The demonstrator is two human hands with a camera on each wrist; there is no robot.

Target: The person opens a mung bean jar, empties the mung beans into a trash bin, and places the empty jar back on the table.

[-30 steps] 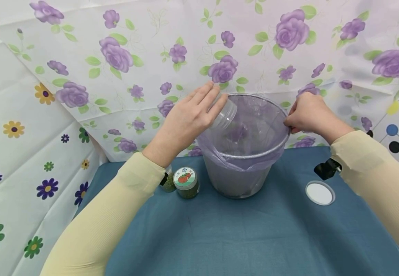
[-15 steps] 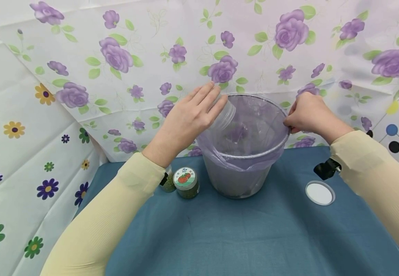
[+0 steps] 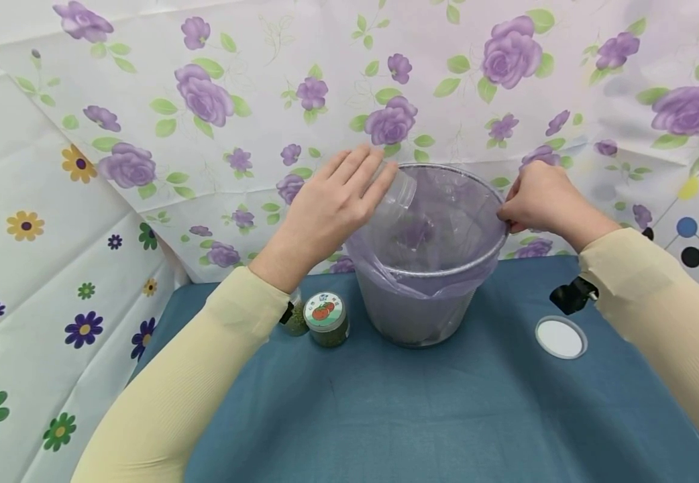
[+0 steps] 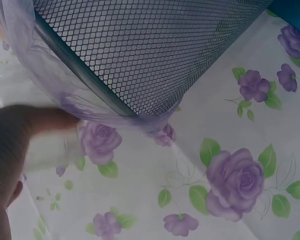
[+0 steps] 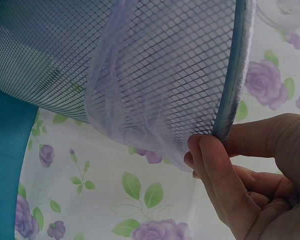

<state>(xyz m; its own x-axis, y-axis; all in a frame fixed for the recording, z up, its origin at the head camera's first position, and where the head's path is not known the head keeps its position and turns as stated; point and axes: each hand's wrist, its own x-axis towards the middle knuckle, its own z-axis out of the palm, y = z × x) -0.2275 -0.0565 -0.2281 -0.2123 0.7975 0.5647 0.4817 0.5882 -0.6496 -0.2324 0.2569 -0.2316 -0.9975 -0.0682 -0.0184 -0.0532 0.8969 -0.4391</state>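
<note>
My left hand [image 3: 334,201] grips a clear plastic jar [image 3: 404,191], tipped on its side with its mouth over the left part of a mesh waste bin [image 3: 416,318]. No contents show in the jar's visible part. A thin purple bin liner [image 3: 437,290] lines the bin and folds down over its rim. On the bin's right side, my right hand [image 3: 539,201] pinches the rim and liner between thumb and fingers; the right wrist view shows these fingers [image 5: 217,160] close up. In the left wrist view, the left thumb lies across the blurred jar [image 4: 50,150].
Left of the bin stands a jar with a tomato-pictured lid [image 3: 325,312] and dark green contents. Beside it, a second jar [image 3: 295,323] is partly hidden by the left sleeve. A round white lid [image 3: 560,337] lies right on the blue cloth [image 3: 422,416]. Flowered sheets hang behind.
The clear jar has shifted its tilt slightly back and forth in my left hand over the bin. My right hand keeps its hold on the rim.
</note>
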